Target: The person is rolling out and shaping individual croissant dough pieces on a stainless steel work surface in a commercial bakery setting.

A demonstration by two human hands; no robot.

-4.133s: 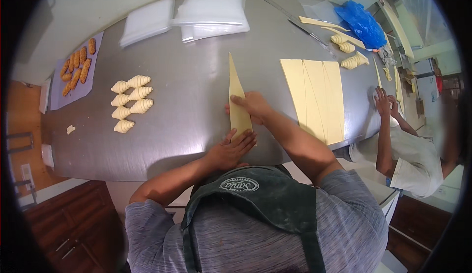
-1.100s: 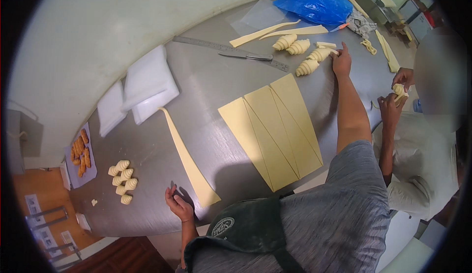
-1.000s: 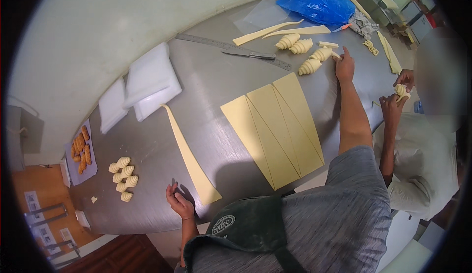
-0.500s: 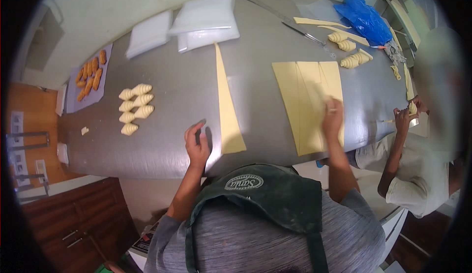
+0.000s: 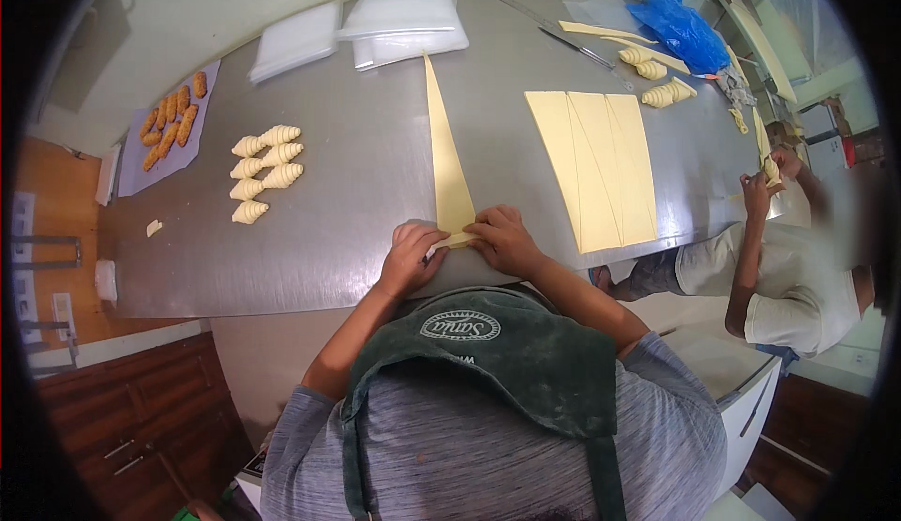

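Dough strip (image 5: 447,160) smooth, matt; table (image 5: 361,183) glossy metal; bag (image 5: 680,31) crinkled plastic.

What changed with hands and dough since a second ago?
Right hand came back leftward from the rolled pieces on the right to the dough triangle; left hand, open beside it, moved in rightward. Both now grip its wide near end, where a short dough strip seems to lie across. Unchanged: seven rolls at left, cut dough sheet.

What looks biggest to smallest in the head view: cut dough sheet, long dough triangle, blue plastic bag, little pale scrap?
Cut dough sheet
Long dough triangle and blue plastic bag: too alike to rank
Little pale scrap
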